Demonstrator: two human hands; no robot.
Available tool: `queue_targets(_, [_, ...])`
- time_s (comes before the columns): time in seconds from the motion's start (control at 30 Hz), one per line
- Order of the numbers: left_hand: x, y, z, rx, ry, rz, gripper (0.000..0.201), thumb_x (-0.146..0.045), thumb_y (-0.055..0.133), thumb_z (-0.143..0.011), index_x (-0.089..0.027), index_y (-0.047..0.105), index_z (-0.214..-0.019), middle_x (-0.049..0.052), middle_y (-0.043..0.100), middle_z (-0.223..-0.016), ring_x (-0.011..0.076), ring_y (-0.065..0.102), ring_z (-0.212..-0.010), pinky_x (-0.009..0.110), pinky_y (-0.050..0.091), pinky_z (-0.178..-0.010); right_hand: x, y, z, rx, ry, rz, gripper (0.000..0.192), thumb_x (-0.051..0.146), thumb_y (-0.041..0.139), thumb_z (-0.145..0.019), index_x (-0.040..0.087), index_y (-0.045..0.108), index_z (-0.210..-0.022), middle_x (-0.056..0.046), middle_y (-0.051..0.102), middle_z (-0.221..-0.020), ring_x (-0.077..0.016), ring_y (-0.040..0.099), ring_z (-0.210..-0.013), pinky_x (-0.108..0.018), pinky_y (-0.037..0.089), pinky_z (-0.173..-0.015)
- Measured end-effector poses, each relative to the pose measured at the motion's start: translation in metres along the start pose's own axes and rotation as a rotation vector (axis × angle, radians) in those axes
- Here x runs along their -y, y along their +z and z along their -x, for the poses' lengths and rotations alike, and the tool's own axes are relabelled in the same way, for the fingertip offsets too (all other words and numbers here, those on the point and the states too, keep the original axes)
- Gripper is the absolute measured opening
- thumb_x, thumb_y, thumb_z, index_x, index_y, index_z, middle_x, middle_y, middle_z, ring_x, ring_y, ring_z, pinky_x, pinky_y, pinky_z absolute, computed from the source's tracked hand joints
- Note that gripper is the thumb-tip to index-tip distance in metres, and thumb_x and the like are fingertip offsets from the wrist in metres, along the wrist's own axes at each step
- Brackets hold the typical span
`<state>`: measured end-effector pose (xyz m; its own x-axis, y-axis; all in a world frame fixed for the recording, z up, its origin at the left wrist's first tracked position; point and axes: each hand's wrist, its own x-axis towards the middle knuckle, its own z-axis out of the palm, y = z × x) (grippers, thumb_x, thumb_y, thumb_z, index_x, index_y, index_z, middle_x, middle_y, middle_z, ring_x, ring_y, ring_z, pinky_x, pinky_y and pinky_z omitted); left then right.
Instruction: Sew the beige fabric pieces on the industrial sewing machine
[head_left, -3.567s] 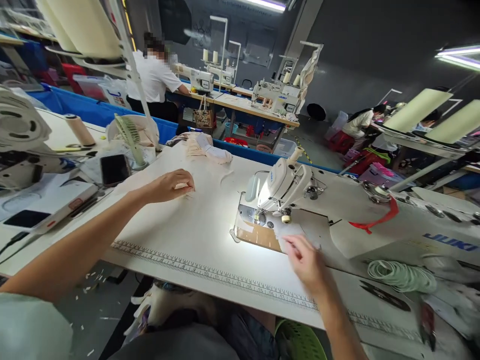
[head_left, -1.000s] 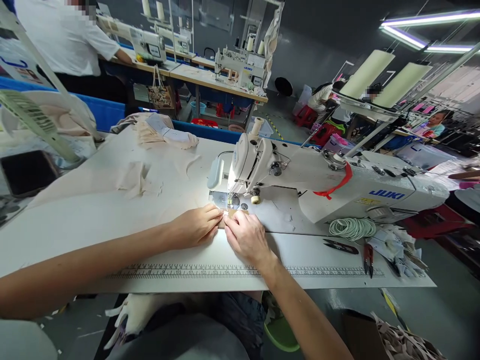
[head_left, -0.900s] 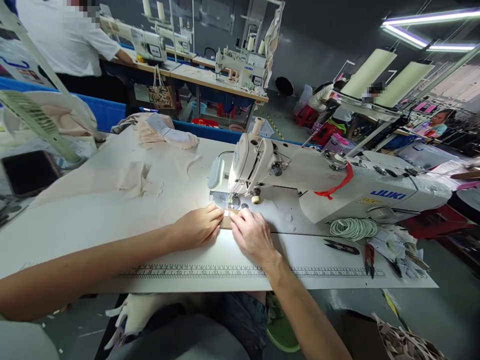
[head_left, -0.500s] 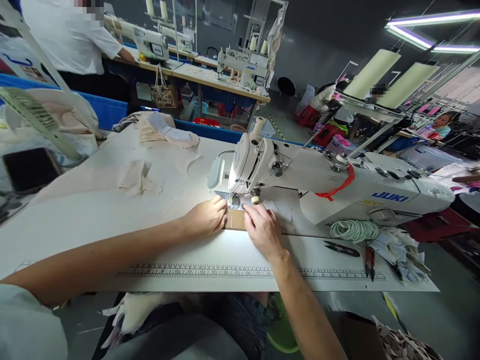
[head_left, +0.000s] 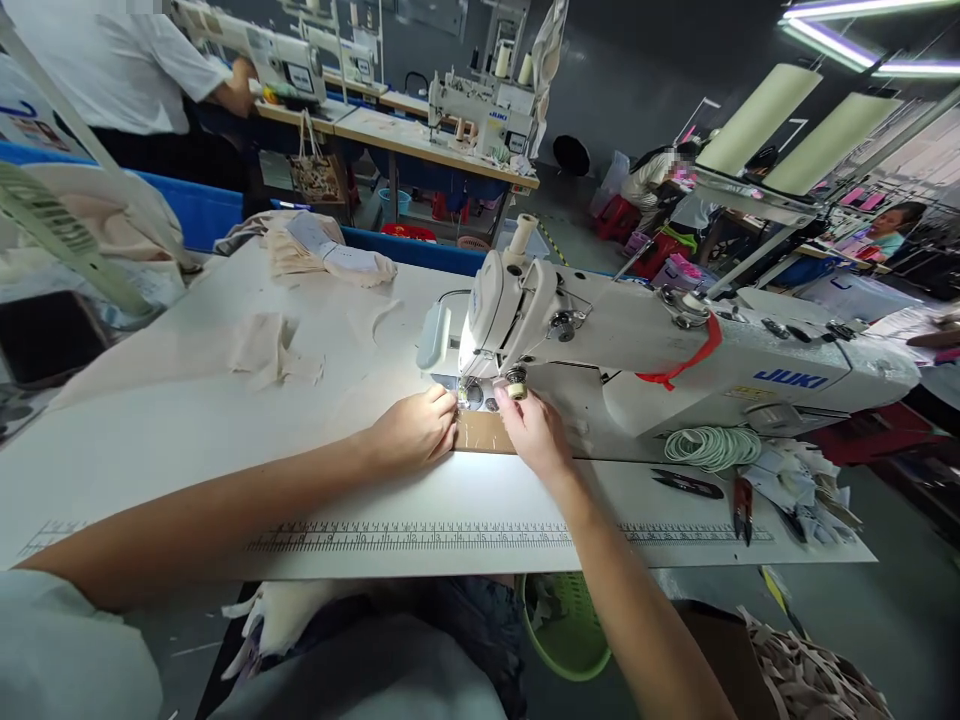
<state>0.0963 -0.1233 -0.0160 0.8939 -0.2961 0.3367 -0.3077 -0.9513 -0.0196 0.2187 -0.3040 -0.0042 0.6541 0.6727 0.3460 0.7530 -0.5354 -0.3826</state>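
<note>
The head view looked down on a broad white surface [head_left: 150, 440] whose near edge carried a printed ruler strip [head_left: 450, 537], its numerals too small to read. At far left a pale green fan [head_left: 45, 215] leaned over a dark tablet [head_left: 37, 335]. Right of these the surface lay open, with only a loose scrap of beige cloth [head_left: 262, 345] and, farther back, a heap of cream fabric pieces [head_left: 322, 255] near the far edge, so there was wide room on that side.

The left hand [head_left: 412, 430] rested flat at the middle, fingertips pressed down beside the needle area; its grip was loose, pinning rather than clasping, and what lay under the fingers was too small to make out. Just beside it sat a brown cardboard patch [head_left: 480, 432] on the machine bed. The right hand [head_left: 534, 430] lay on the patch's right end, fingers curled toward the presser foot; I could not tell whether they pinched anything.

The white sewing machine [head_left: 637, 350] rose behind both hands, leaving little room there, and read "JUKI" in blue on its arm. A red ribbon [head_left: 686, 362] hung across it. Further right lay a coil of pale green cord [head_left: 709, 445], black snips [head_left: 686, 484] and red-handled pliers [head_left: 742, 500] near the surface's right edge.
</note>
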Motion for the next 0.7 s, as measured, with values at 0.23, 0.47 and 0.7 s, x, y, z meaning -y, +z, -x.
queue_targets(0.23, [0.0, -0.003, -0.002, -0.005, 0.02, -0.058, 0.037, -0.023, 0.037, -0.102, -0.015, 0.069, -0.086, 0.012, 0.065, -0.088, 0.0253, 0.054, -0.086, 0.039, 0.044, -0.079, 0.0, -0.001, -0.004, -0.024, 0.065, -0.059, 0.037, 0.041, 0.038, -0.103, 0.024, 0.06, -0.077, -0.004, 0.068, -0.069, -0.0177, 0.06, -0.065, -0.026, 0.039, -0.064])
queue_targets(0.47, [0.004, -0.003, -0.006, 0.013, 0.02, -0.135, 0.039, -0.021, 0.035, -0.101, -0.014, 0.07, -0.084, 0.013, 0.065, -0.087, 0.0259, 0.055, -0.085, 0.039, 0.046, -0.078, -0.002, 0.003, -0.005, -0.015, 0.045, -0.035, 0.044, 0.039, 0.039, -0.103, 0.024, 0.051, -0.063, -0.002, 0.06, -0.059, -0.0164, 0.055, -0.059, -0.027, 0.036, -0.064])
queue_targets(0.7, [0.007, 0.001, -0.006, 0.016, 0.006, -0.115, 0.037, -0.021, 0.034, -0.101, -0.013, 0.069, -0.093, 0.014, 0.067, -0.094, 0.0272, 0.057, -0.088, 0.04, 0.05, -0.078, -0.006, 0.004, -0.004, -0.085, 0.016, 0.03, 0.044, 0.041, 0.042, -0.102, 0.024, 0.058, -0.065, -0.003, 0.063, -0.059, -0.0162, 0.055, -0.058, -0.027, 0.034, -0.062])
